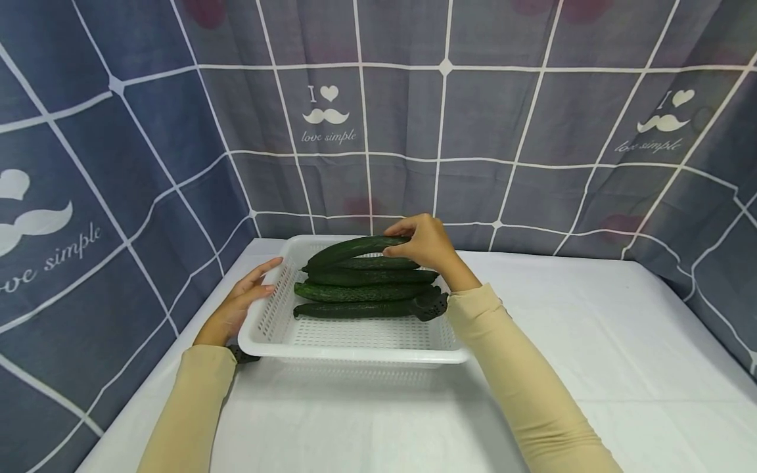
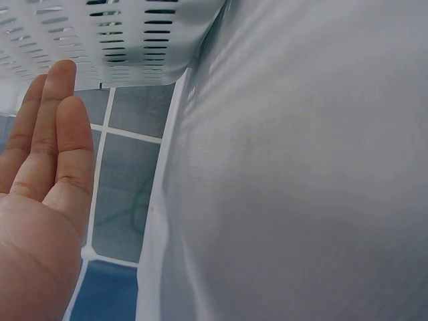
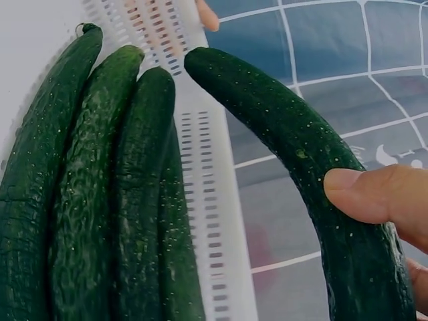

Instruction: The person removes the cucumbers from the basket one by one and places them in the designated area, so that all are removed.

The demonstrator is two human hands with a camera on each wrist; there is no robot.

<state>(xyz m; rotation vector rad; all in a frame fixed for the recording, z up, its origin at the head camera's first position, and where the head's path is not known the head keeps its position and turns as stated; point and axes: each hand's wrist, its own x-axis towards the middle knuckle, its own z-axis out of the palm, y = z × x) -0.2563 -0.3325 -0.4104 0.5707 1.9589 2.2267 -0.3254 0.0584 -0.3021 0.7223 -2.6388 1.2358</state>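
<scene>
So we had one curved cucumber (image 1: 343, 251) in the right hand (image 1: 428, 246), pinched near one end between thumb and fingers, and it was over the far side of the white basket (image 1: 355, 355). From the right wrist we saw a clear gap along most of it, between it and the other four cucumbers (image 1: 367, 292), which lay side by side inside the basket, all pointing roughly left to right. The one nearest us was smooth, the next one looked bumpier and a bit lighter

Our left hand (image 1: 239, 305) was at the basket's left end, fingers pretty much straight and not wrapped round anything, thumb out by the rim. We honestly couldn't tell how firmly it pressed there, if at all. The basket sat on a white tablecloth (image 1: 591, 328), and a grey-blue checked curtain (image 1: 402, 118) with moustache prints hung behind it. We wore beige sleeves (image 1: 526, 394) on both arms
</scene>
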